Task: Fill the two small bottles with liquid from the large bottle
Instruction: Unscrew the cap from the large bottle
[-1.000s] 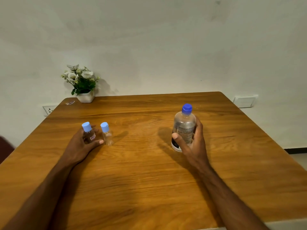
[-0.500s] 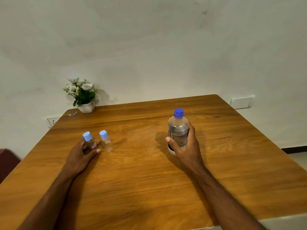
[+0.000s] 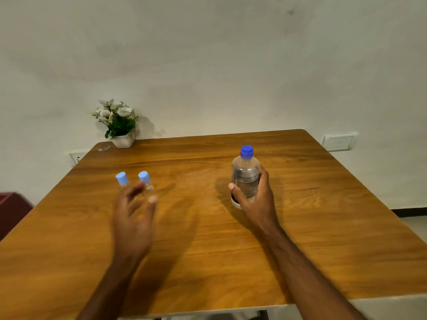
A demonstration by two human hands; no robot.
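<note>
Two small clear bottles with light blue caps stand side by side on the wooden table, left of centre: the left small bottle and the right small bottle. My left hand is raised in front of them with fingers spread, holding nothing and hiding their lower parts. The large clear bottle with a dark blue cap stands upright right of centre. My right hand is wrapped around its lower half.
A small white pot of white flowers sits at the table's far left corner, with a small scrap beside it. Wall sockets and a switch plate lie behind the table. A dark red object stands at the left.
My left hand has let go of the left small bottle, lifted off the table and opened its fingers. My right hand keeps its hold on the large bottle. The camera tilted up.
</note>
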